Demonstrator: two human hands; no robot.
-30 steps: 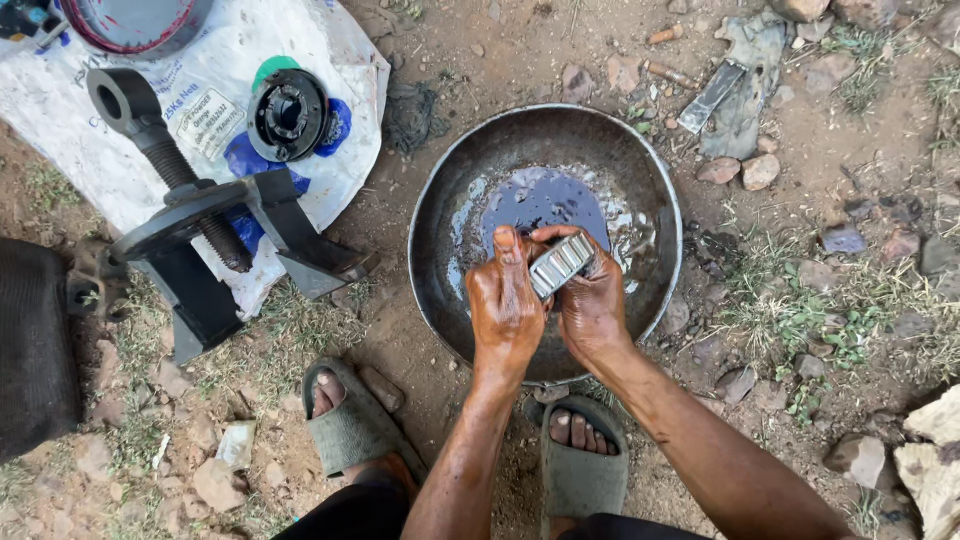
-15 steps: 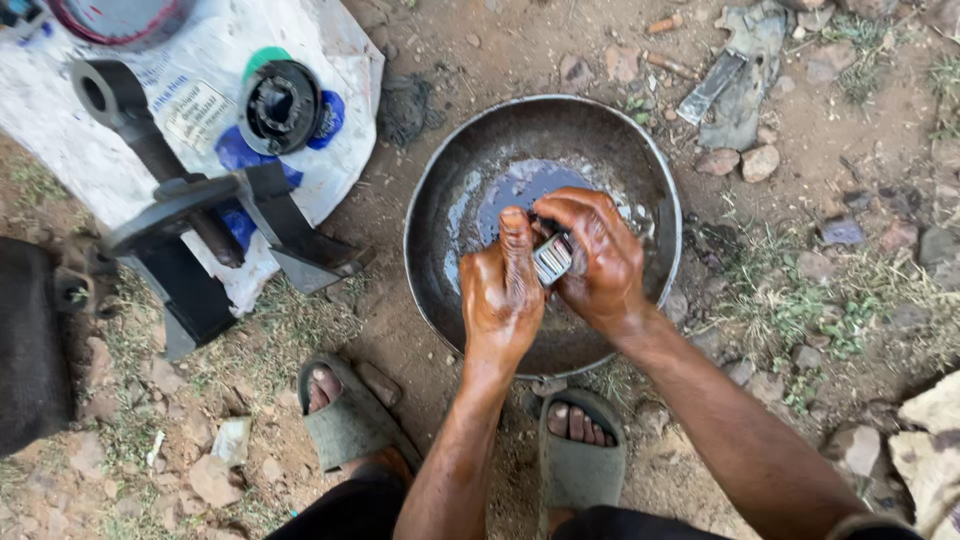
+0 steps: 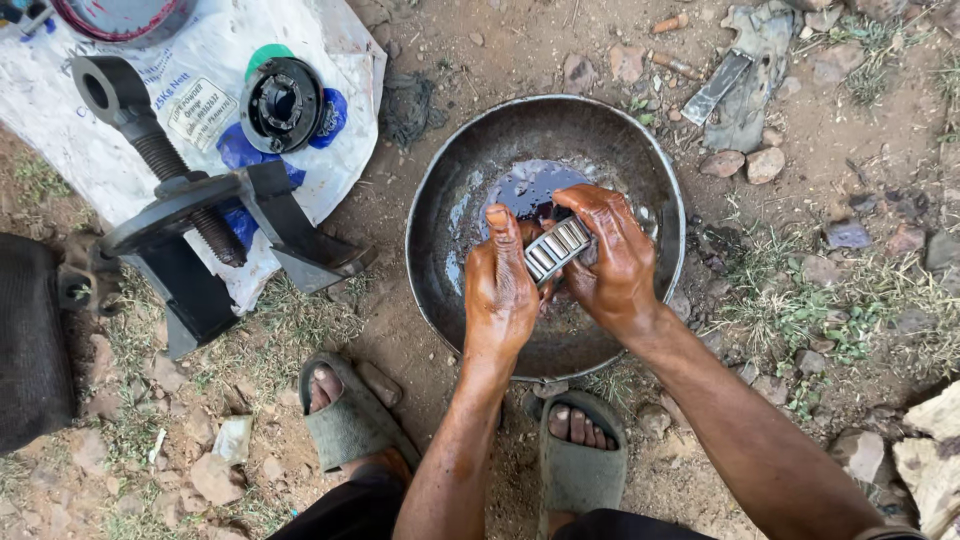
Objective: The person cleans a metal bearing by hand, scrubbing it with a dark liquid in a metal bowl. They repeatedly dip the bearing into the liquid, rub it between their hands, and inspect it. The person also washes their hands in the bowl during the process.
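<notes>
Bearing (image 3: 556, 249) gripped betw. both hands, L hand (image 3: 503, 290) and R hand (image 3: 612, 258), over pan (image 3: 440, 200); long axis tilts up toward R.

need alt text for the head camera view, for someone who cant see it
Seen from above, a person's left hand and right hand hold a roller bearing over a round metal pan of dark liquid on dirt ground. To the left, a heavy black puller tool and a round black part lie on a white sack; sandalled feet show below.
</notes>
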